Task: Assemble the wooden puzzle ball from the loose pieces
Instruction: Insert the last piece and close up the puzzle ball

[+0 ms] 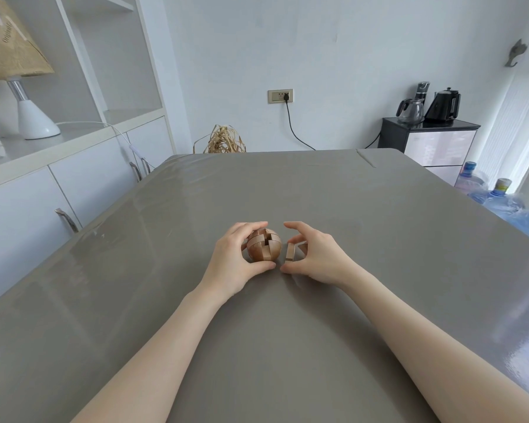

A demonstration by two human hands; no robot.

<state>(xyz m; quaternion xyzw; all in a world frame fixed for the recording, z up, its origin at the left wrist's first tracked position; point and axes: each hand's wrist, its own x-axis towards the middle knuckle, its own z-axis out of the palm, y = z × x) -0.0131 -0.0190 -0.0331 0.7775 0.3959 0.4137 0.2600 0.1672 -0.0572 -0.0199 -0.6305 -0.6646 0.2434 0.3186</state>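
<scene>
A partly built wooden puzzle ball [264, 249] stands on the grey table [287, 184], with a gap showing in its top. My left hand [234, 254] grips it, fingers over the far side and thumb at the near side. Just to its right a loose wooden piece [291, 255] stands on the table. My right hand [313, 253] curls around that piece, index finger arched above it and thumb low at the front; whether the fingers touch the piece is unclear. The piece's right part is hidden by the hand.
White cabinets [74, 184] with a lamp [28, 87] run along the left of the table. Beyond the far edge sits a straw bundle [225, 140]. A black stand with kettles [428, 129] and water bottles [495, 193] are at the right.
</scene>
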